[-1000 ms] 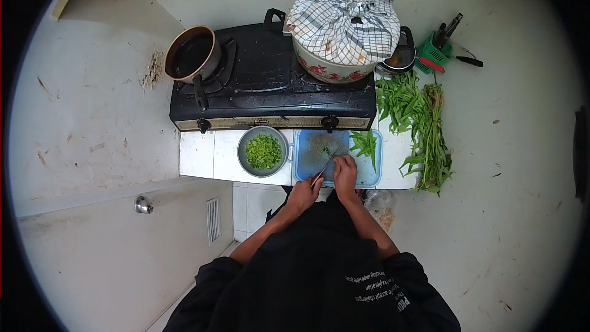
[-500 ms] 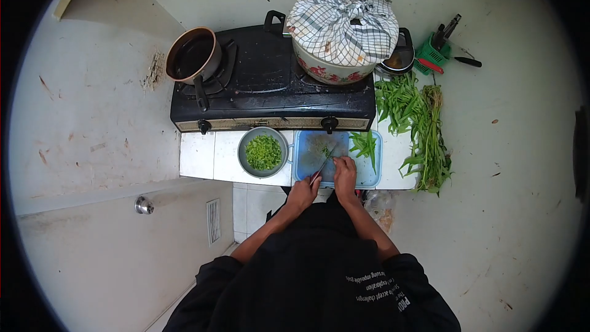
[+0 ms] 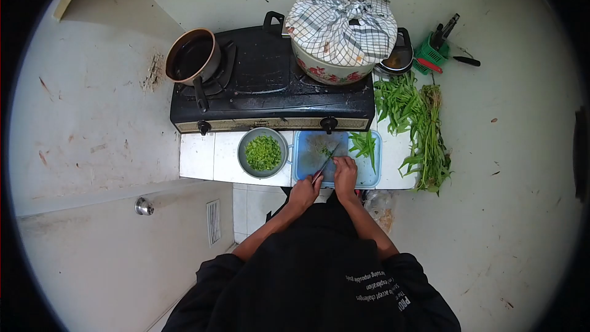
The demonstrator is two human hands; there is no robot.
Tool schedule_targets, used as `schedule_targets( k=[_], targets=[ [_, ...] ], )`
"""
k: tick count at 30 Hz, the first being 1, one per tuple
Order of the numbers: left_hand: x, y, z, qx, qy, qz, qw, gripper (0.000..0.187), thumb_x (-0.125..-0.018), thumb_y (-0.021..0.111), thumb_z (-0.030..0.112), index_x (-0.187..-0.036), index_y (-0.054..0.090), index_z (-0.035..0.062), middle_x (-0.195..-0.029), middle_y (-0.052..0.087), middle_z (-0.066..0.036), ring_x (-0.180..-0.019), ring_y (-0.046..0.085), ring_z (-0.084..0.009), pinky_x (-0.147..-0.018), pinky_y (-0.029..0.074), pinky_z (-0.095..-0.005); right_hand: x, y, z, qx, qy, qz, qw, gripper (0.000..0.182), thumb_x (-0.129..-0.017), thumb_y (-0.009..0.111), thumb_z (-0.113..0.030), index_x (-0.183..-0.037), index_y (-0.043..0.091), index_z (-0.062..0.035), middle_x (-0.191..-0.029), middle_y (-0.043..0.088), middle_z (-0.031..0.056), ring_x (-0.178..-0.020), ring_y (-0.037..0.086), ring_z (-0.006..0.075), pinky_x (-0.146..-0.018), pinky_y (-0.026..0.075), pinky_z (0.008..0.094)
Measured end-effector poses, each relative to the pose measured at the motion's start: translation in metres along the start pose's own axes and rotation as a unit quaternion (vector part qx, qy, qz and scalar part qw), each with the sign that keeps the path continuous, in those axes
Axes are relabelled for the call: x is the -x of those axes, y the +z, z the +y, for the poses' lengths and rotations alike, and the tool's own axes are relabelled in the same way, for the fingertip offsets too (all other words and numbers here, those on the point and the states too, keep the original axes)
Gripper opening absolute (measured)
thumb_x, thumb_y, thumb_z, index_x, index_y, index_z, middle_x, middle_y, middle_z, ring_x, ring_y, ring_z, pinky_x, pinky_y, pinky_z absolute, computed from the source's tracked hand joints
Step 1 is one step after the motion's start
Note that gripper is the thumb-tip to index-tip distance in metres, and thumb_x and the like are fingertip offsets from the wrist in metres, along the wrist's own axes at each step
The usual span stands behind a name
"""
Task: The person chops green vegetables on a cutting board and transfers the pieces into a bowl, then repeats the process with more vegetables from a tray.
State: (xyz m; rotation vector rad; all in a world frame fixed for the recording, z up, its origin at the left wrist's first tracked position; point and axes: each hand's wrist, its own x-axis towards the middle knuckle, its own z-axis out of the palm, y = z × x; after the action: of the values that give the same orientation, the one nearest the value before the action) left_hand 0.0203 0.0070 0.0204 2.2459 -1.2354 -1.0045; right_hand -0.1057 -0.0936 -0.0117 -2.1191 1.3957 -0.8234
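Note:
My left hand (image 3: 303,194) is wrapped round the handle of a knife (image 3: 324,165), whose blade points up and to the right over the blue cutting board (image 3: 305,163). Close beside the blade, the fingers of my right hand (image 3: 345,175) are bunched on a small piece of green leaf, mostly hidden under the fingertips. Finely cut greens (image 3: 326,151) lie by the blade. Whole green leaves (image 3: 364,145) rest on the board's right part. To the left, a grey bowl (image 3: 242,167) holds chopped greens (image 3: 263,152).
A black stove (image 3: 264,107) stands behind, bearing a saucepan (image 3: 216,61) and a large pot (image 3: 319,74) under a checked cloth (image 3: 344,24). Leafy stems (image 3: 433,141) lie at the right, below a green basket (image 3: 430,55) with utensils. A plastic bag (image 3: 381,212) hangs below the counter.
The knife blade has tilted slightly to the right, nearer my right fingertips. Both hands keep nearly the same place and grip.

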Motion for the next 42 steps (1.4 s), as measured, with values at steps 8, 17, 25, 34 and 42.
schedule_targets(
  k=[8,17,25,34,42],
  targets=[
    [0.009,-0.005,-0.003,0.021,-0.007,-0.043,0.999,0.053,-0.1,0.051,0.047,-0.097,0.064,-0.0047,-0.083,0.066,-0.034,-0.085,0.064,-0.0526,-0.076,0.052,-0.0585,0.0,-0.002,0.002,0.001,0.009,0.026,1.0,0.008,-0.084,0.066,-0.003,-0.087,0.072,-0.0029,-0.088,0.066,0.0115,-0.086,0.062,0.0331,-0.078,0.049,0.0431],
    [-0.002,0.002,-0.001,0.011,-0.01,-0.007,1.0,0.053,-0.1,0.052,0.046,-0.098,0.064,-0.0048,-0.083,0.066,-0.034,-0.084,0.064,-0.0521,-0.074,0.052,-0.0574,0.001,-0.004,-0.003,0.013,-0.029,0.015,0.999,0.012,-0.084,0.064,0.002,-0.091,0.073,-0.0008,-0.09,0.067,0.0125,-0.087,0.062,0.0332,-0.079,0.05,0.0424],
    [0.011,-0.005,-0.005,0.012,-0.006,-0.041,0.999,0.052,-0.1,0.052,0.045,-0.098,0.065,-0.0047,-0.082,0.065,-0.034,-0.086,0.065,-0.0517,-0.076,0.052,-0.0564,0.001,-0.002,0.0,0.029,-0.021,0.007,0.999,0.011,-0.085,0.063,0.003,-0.093,0.069,-0.0019,-0.09,0.066,0.0122,-0.088,0.061,0.033,-0.08,0.049,0.0421],
    [0.003,0.0,-0.004,0.005,-0.027,-0.013,1.0,0.052,-0.1,0.052,0.045,-0.1,0.065,-0.0048,-0.083,0.066,-0.034,-0.087,0.065,-0.052,-0.076,0.052,-0.0568,0.001,0.0,0.0,0.022,-0.008,0.024,0.999,0.008,-0.086,0.064,-0.001,-0.092,0.069,-0.0028,-0.089,0.066,0.0123,-0.086,0.061,0.0337,-0.079,0.049,0.0435],
    [0.011,-0.006,-0.005,0.015,-0.007,-0.049,0.999,0.053,-0.1,0.052,0.046,-0.1,0.065,-0.0046,-0.084,0.065,-0.034,-0.087,0.065,-0.0521,-0.077,0.052,-0.058,0.001,-0.004,-0.002,0.014,0.016,0.021,1.0,0.009,-0.086,0.064,-0.001,-0.092,0.071,-0.0031,-0.089,0.065,0.0121,-0.085,0.061,0.034,-0.079,0.049,0.0439]
  ],
)
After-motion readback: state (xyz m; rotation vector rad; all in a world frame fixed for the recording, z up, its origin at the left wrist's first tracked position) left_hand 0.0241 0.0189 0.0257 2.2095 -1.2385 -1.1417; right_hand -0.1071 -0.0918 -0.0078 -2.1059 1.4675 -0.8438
